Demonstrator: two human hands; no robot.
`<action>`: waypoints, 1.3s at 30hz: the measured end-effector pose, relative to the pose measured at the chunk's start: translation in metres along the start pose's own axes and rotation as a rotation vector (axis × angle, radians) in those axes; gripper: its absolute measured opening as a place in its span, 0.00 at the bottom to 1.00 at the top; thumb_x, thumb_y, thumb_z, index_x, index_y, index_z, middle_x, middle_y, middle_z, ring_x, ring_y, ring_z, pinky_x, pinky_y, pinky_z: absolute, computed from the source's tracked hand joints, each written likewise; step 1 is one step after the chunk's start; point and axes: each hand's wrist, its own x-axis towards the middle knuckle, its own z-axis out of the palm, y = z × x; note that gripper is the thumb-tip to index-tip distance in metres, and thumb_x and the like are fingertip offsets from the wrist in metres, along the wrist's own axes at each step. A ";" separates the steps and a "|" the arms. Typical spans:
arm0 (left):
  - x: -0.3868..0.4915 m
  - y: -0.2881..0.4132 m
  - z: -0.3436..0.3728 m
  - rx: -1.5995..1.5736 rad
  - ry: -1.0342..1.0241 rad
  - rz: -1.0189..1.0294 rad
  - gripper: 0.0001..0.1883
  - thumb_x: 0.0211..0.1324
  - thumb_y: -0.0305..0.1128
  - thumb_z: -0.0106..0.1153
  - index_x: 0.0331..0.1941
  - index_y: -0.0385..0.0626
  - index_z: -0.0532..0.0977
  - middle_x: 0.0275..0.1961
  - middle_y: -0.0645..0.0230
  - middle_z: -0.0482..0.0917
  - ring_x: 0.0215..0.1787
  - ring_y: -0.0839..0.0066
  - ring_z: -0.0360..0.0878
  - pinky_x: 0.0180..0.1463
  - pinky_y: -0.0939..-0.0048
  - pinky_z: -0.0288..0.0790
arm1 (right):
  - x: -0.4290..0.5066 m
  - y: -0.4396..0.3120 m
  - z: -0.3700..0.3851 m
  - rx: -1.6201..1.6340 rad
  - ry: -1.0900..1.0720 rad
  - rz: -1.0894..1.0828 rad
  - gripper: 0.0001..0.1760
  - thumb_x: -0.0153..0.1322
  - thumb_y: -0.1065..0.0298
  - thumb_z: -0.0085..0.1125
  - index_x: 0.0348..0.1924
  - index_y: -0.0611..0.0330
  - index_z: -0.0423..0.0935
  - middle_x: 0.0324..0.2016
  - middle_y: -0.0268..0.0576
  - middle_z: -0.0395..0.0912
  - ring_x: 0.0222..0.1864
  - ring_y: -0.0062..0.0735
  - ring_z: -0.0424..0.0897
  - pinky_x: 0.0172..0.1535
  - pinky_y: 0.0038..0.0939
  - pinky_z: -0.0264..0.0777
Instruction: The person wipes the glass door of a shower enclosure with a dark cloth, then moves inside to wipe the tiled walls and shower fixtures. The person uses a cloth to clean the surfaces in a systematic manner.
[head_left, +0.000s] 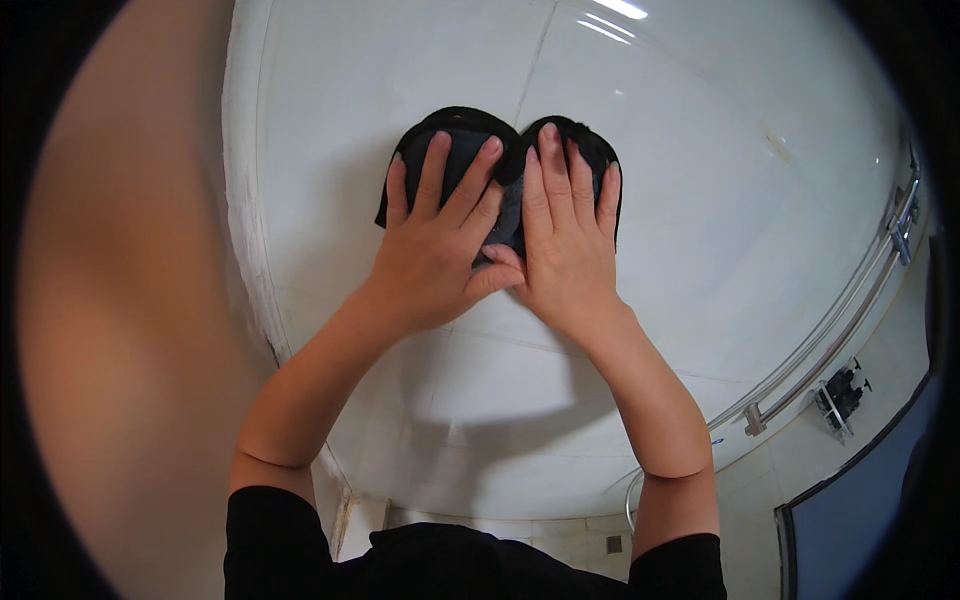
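Observation:
A black, two-lobed cloth item (511, 214), with thick rounded edges, lies against a white tiled surface in the upper middle of the head view. What exactly it is, I cannot tell. My left hand (442, 240) rests flat on its left lobe, fingers spread and pointing up. On the right lobe lies my right hand (566, 232), its fingers slightly apart and also pointing up. The thumbs meet or nearly meet over the item's lower middle. Both palms hide much of the cloth.
A metal rail (832, 349) runs along the right side. Beyond it are a small rack with dark items (840, 397) and a blue panel (847, 487). A rough white edge (251, 247) borders the tiles at left. Low down is a small floor drain (613, 544).

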 end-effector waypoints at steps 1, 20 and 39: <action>-0.006 0.004 -0.001 -0.016 -0.047 -0.015 0.35 0.45 0.59 0.48 0.43 0.35 0.66 0.65 0.54 0.50 0.65 0.43 0.41 0.57 0.34 0.38 | -0.003 -0.006 -0.001 0.005 -0.046 -0.002 0.43 0.54 0.55 0.61 0.56 0.69 0.56 0.60 0.50 0.52 0.57 0.53 0.56 0.58 0.56 0.45; -0.061 0.028 -0.004 -0.097 -0.270 -0.116 0.36 0.43 0.57 0.53 0.48 0.38 0.64 0.64 0.52 0.51 0.64 0.44 0.43 0.56 0.34 0.41 | -0.021 -0.031 -0.013 -0.028 -0.477 -0.147 0.43 0.53 0.52 0.62 0.56 0.62 0.59 0.55 0.46 0.61 0.57 0.44 0.57 0.60 0.49 0.46; -0.136 0.043 0.041 -0.133 -0.535 -0.281 0.48 0.46 0.63 0.45 0.59 0.32 0.51 0.63 0.37 0.42 0.61 0.28 0.35 0.55 0.29 0.32 | -0.089 -0.066 0.039 0.029 -0.270 -0.136 0.36 0.54 0.58 0.60 0.54 0.62 0.63 0.56 0.44 0.60 0.51 0.50 0.60 0.53 0.55 0.51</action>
